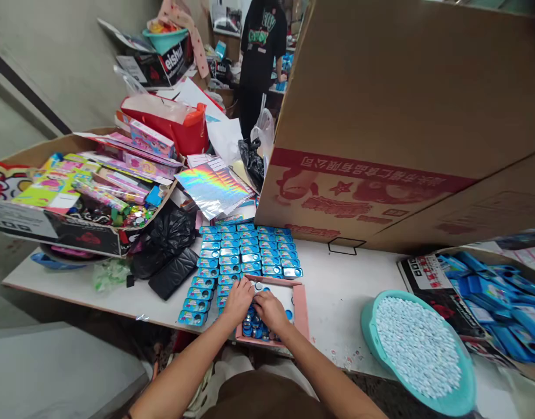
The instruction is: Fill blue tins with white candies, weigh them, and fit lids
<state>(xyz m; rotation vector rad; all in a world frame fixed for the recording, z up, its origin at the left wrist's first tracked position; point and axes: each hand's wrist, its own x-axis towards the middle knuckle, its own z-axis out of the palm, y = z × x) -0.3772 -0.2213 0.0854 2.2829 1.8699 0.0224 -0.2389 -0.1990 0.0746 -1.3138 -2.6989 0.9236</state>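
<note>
My left hand (238, 301) is closed, its fingertips at the left edge of a shallow pink box (301, 314). Beside it my right hand (270, 312) reaches over the box with curled fingers, close to the left fingertips. What the fingers of either hand hold is too small and covered to make out. Inside the box lie small round blue-and-silver pieces (255, 331), partly under the right hand. Rows of small blue tins (196, 305), each with a round opening or disc at one end, stand left of and behind the box.
A teal basin (374, 343) of small pale pieces stands right, next to a carton of blue packets (489, 291). A large cardboard box (381, 116) rises behind. Left are a black bag (171, 230) and a box of toys (84, 235). A person (261, 52) stands far back.
</note>
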